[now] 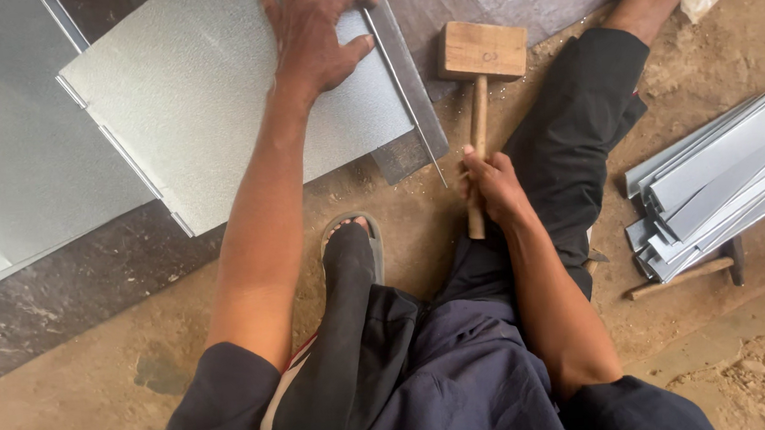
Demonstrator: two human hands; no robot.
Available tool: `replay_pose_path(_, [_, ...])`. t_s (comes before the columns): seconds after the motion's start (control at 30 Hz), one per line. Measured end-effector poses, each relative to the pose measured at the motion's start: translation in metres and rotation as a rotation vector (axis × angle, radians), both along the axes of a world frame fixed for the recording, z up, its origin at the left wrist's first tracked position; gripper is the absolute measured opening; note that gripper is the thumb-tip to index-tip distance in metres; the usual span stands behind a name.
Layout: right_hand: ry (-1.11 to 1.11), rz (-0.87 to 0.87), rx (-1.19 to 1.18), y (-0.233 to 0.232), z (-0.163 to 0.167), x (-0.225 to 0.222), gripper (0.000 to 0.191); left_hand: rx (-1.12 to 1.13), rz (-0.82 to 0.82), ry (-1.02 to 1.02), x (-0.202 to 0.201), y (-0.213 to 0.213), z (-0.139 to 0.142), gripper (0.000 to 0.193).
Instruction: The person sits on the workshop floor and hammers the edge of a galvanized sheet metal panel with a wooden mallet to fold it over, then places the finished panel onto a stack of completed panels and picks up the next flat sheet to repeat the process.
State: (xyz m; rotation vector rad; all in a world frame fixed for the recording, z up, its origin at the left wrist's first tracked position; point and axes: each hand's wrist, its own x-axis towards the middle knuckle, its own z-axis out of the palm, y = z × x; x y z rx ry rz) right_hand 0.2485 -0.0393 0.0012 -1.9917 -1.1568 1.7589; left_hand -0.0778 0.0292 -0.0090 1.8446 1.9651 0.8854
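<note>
left hand (314, 33) at twelve o'clock, fingers spread flat on metal sheet (212, 92) — right hand (491, 189) wrapped around mallet (479, 82) handle, head at one o'clock.

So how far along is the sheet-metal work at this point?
Done: the sheet already shows folded seams along its left edge, and a stack of bent strips lies to the right. In hand: the left hand presses the sheet flat by the metal bar; the right hand grips the mallet, head resting on the ground. Left: the edge at the bar looks unhammered.
</note>
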Motion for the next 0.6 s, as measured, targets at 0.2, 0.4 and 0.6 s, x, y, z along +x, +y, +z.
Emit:
replay_pose_path(0.2, [-0.335, 0.399, 0.612, -0.031, 0.054, 0.011, 0.037, -0.21, 0.044, -0.097, 0.005, 0.009, -0.005, 0.036])
replay_pose_path(0.4, [-0.212, 0.349, 0.36, -0.047, 0.108, -0.015, 0.036, -0.178, 0.055, -0.024, 0.009, 0.01, -0.016, 0.033])
replay_pose_path(0.6, [-0.138, 0.554, 0.602, -0.041, 0.108, -0.032, 0.037, -0.169, 0.023, -0.184, 0.011, 0.017, -0.035, 0.037])
